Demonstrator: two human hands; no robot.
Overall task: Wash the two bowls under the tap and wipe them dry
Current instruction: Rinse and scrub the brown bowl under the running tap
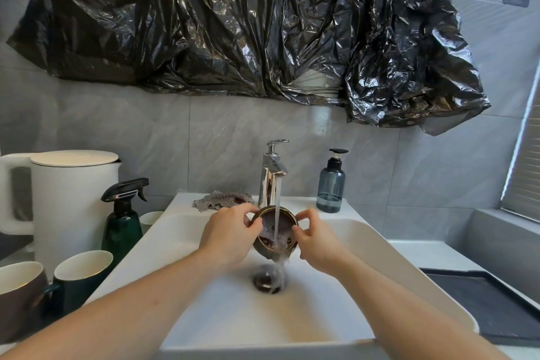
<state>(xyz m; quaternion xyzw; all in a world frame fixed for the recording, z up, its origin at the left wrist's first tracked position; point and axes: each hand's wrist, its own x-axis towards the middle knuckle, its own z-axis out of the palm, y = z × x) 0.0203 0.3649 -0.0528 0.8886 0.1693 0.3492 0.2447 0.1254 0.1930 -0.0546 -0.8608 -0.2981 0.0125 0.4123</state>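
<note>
The fingers of the left hand (230,235) were curled round the left rim of a small dark bowl (276,232), and those of the right hand (317,240) pinched its right rim, so that both hands clamped the bowl between them at the centre of the frame. The bowl, gold at the rim, was tilted with its opening toward the camera and held directly beneath the spout of the chrome tap (273,172); the water stream (277,207) struck its inside and spilled over the lower edge toward the drain (267,280) of the white sink (380,245). A patterned cloth (222,200) lay on the sink ledge just left of the tap, apart from both hands, and a blue soap dispenser (331,184) stood to its right. At lower left, two mugs (79,275) and a green spray bottle (124,219) stood on the tabletop. Judged from this arrangement, the rinsing of one bowl was in progress; a second bowl could not be identified in view, and the wiping of both appeared to remain undone.
</note>
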